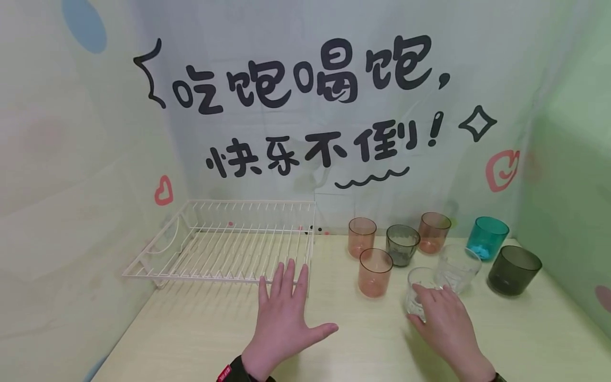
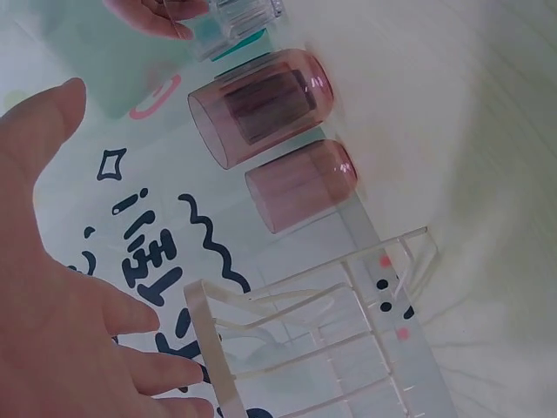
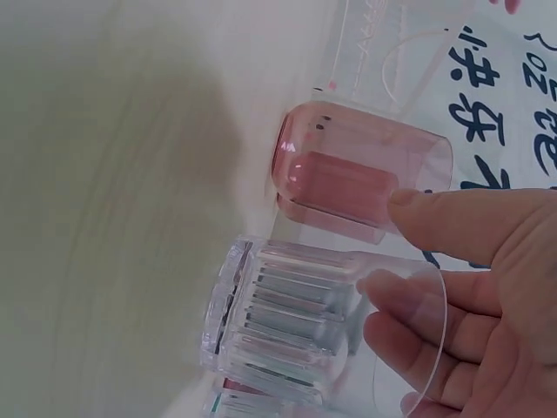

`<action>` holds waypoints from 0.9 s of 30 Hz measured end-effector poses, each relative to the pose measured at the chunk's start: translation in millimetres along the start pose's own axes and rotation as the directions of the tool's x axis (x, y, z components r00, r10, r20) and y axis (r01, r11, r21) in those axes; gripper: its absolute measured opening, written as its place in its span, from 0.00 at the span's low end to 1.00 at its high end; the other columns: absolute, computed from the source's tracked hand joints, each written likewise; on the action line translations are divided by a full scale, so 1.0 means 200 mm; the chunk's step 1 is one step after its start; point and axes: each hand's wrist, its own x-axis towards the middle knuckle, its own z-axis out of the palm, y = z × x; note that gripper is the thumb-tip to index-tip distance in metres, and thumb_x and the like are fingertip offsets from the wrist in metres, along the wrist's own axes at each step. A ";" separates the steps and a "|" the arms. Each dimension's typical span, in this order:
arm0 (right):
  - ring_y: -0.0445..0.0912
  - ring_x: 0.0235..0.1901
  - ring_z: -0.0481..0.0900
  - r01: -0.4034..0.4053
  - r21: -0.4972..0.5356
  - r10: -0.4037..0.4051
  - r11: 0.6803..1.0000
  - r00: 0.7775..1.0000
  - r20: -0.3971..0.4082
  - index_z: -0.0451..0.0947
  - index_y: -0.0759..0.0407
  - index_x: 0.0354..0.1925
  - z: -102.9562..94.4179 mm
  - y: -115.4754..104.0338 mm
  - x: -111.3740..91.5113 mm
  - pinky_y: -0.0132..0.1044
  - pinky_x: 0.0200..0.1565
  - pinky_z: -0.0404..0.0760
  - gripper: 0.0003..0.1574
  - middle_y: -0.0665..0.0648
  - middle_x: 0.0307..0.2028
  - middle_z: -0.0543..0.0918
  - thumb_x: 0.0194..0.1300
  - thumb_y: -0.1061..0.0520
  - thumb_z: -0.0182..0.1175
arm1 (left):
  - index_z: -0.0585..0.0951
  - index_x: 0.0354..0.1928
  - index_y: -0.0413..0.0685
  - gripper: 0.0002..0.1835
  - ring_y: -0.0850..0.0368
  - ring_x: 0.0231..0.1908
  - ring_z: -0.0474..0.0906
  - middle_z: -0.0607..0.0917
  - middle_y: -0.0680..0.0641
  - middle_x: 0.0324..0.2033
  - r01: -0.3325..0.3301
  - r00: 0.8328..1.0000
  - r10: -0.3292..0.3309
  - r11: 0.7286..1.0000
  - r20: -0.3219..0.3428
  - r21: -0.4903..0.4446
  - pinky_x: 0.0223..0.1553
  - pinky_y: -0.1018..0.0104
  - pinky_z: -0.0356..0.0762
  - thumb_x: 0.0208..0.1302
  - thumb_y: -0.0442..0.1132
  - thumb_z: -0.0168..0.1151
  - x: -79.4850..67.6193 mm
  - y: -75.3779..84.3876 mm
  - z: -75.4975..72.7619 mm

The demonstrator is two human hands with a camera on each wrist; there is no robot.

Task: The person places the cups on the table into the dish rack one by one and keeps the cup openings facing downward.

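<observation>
My right hand (image 1: 446,321) is around a clear glass (image 1: 416,280) standing on the table, fingers near its rim. In the right wrist view the fingers show through the glass (image 3: 291,305), while the thumb stands apart from it, overlapping a pink glass (image 3: 361,161) behind. A second clear glass (image 1: 459,265) stands just behind. My left hand (image 1: 284,329) holds nothing; its fingers are spread, thumb out to the side, in front of a white wire dish rack (image 1: 191,277). The left wrist view shows those spread fingers (image 2: 130,313) close to the rack's corner (image 2: 213,348).
Left of the clear glasses stand a front pink glass (image 1: 374,281) and a back pink one (image 1: 361,241). Behind are a grey glass (image 1: 402,248) and a brownish-pink glass (image 1: 433,236). A teal glass (image 1: 488,239) and a dark glass (image 1: 513,273) stand right, near the green side wall (image 1: 573,212).
</observation>
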 end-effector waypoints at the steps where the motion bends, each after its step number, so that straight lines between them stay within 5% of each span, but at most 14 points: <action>1: 0.56 0.40 0.76 0.002 -0.008 -0.002 1.000 1.000 0.000 0.74 0.64 0.48 0.00 0.00 0.00 0.55 0.54 0.67 0.36 0.61 0.36 0.81 0.40 0.51 0.71 | 0.54 0.71 0.49 0.63 0.42 0.69 0.40 0.52 0.40 0.70 -0.003 1.000 0.003 1.000 0.003 0.001 0.62 0.36 0.37 0.38 0.85 0.40 0.00 0.00 0.00; 6: 0.51 0.32 0.75 0.004 -0.045 -0.004 0.999 1.000 0.000 0.77 0.61 0.42 0.01 0.02 0.02 0.48 0.40 0.73 0.27 0.52 0.27 0.80 0.41 0.55 0.71 | 0.54 0.71 0.49 0.62 0.42 0.69 0.40 0.53 0.39 0.69 -0.007 1.000 0.007 1.000 0.009 -0.004 0.62 0.35 0.38 0.38 0.84 0.40 0.02 0.00 -0.02; 12: 0.50 0.28 0.76 -0.016 -0.062 0.016 0.998 1.000 -0.002 0.79 0.58 0.37 0.01 0.02 0.03 0.49 0.38 0.74 0.15 0.53 0.26 0.81 0.46 0.62 0.66 | 0.54 0.71 0.49 0.62 0.42 0.69 0.41 0.53 0.40 0.69 -0.008 1.000 0.008 1.000 0.008 -0.025 0.62 0.35 0.38 0.38 0.84 0.41 0.04 0.01 -0.03; 27: 0.46 0.25 0.74 -0.020 0.026 0.022 0.999 0.995 -0.097 0.80 0.52 0.31 -0.09 0.03 0.02 0.46 0.32 0.74 0.13 0.47 0.24 0.80 0.43 0.64 0.68 | 0.53 0.71 0.48 0.63 0.41 0.68 0.44 0.55 0.40 0.68 -0.014 1.000 0.015 0.999 0.007 -0.048 0.62 0.35 0.40 0.38 0.84 0.40 0.11 0.03 -0.07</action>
